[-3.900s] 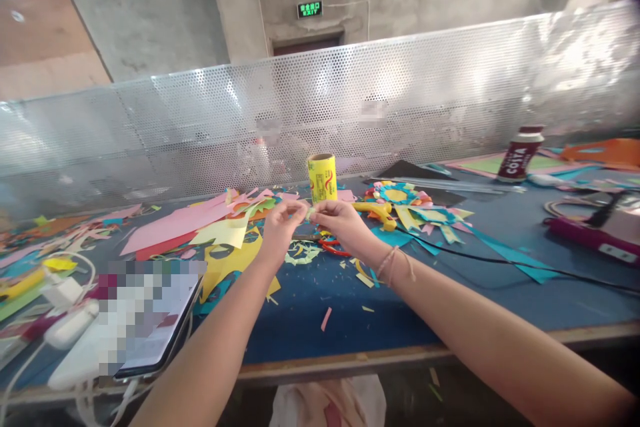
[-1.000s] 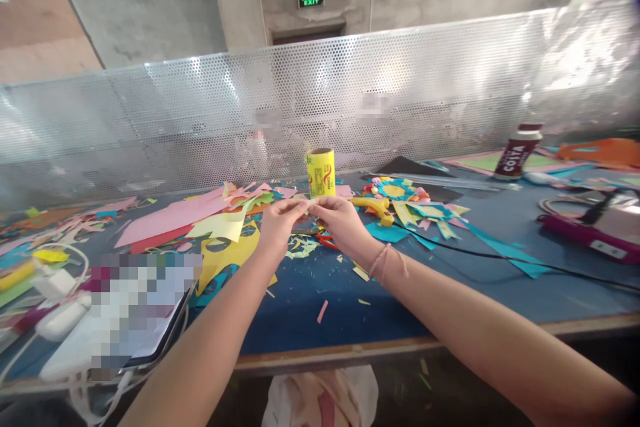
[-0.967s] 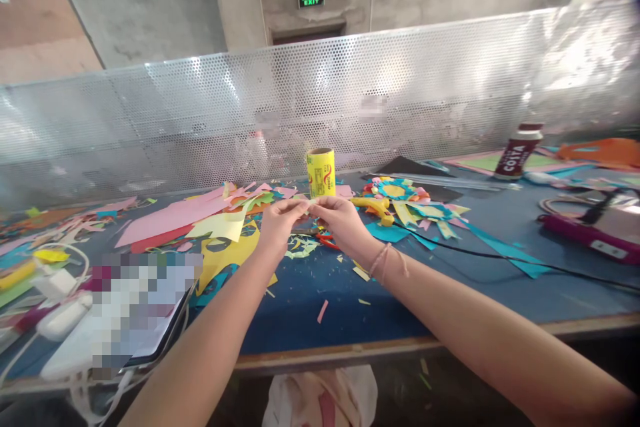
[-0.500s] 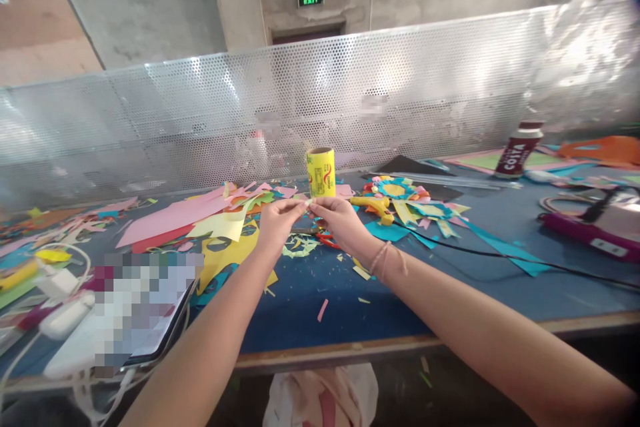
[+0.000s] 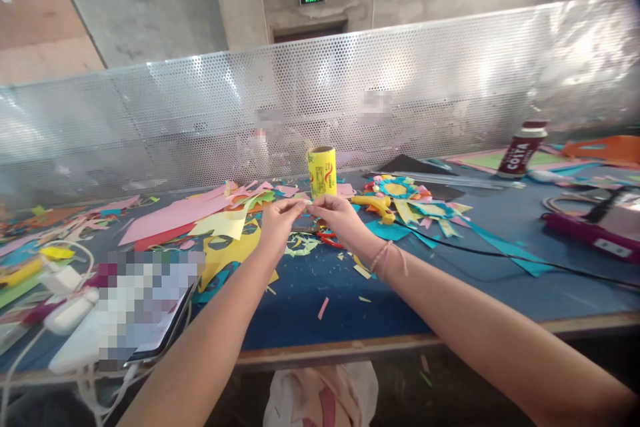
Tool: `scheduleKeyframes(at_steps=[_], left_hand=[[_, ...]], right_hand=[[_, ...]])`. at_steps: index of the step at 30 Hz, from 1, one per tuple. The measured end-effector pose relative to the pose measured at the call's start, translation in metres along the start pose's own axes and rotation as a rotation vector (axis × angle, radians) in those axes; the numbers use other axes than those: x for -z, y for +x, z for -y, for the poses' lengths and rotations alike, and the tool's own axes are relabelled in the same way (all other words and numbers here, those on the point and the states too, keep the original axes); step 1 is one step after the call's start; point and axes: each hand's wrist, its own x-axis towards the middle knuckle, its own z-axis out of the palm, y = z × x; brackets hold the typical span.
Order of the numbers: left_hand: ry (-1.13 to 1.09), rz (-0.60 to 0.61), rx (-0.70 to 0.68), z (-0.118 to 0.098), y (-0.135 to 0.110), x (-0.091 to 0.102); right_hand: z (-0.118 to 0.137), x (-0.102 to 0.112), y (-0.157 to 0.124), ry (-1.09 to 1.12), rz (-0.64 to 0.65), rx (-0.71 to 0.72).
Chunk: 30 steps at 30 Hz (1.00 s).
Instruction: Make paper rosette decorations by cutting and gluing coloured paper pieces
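My left hand [image 5: 280, 219] and my right hand [image 5: 336, 215] meet above the middle of the table, fingertips pinched together. Between them is a tiny pale piece [image 5: 308, 203], too small to name. Just behind the fingertips stands a yellow printed cardboard tube [image 5: 323, 171], upright. Under the hands lie red-handled scissors [image 5: 329, 240], partly hidden, and a pale green paper cutout [image 5: 300, 246]. To the right of my right hand rests a yellow glue gun [image 5: 379, 206] with a black cord. Beyond it is a blue and yellow paper flower [image 5: 395, 188].
Pink paper [image 5: 175, 213] and cut yellow paper [image 5: 227, 257] lie left of centre. A tablet [image 5: 165, 320], its screen blurred, and white cables are at the front left. A dark red bottle [image 5: 521, 150] and a purple power strip [image 5: 590, 233] stand right. A perforated metal panel [image 5: 200, 120] closes off the back.
Both hands stay pinched together in nearly the same place, with only slight finger movement. The whole view has shifted a little; nothing on the table has visibly moved.
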Motion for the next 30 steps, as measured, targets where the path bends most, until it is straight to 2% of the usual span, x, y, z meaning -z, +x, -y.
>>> scheduleKeyframes(at_steps=[8, 17, 30], left_hand=[[0.058, 0.041, -0.029, 0.0032, 0.0041, 0.0035], [0.128, 0.104, -0.019, 0.001, 0.0004, 0.0029], [0.009, 0.125, 0.125, -0.0031, -0.001, 0.0007]], right_hand=[[0.0, 0.0038, 0.0037, -0.081, -0.002, -0.035], [0.0049, 0.0056, 0.0032, -0.124, 0.042, 0.108], [0.0023, 0.0102, 0.0077, -0.209, -0.075, 0.112]])
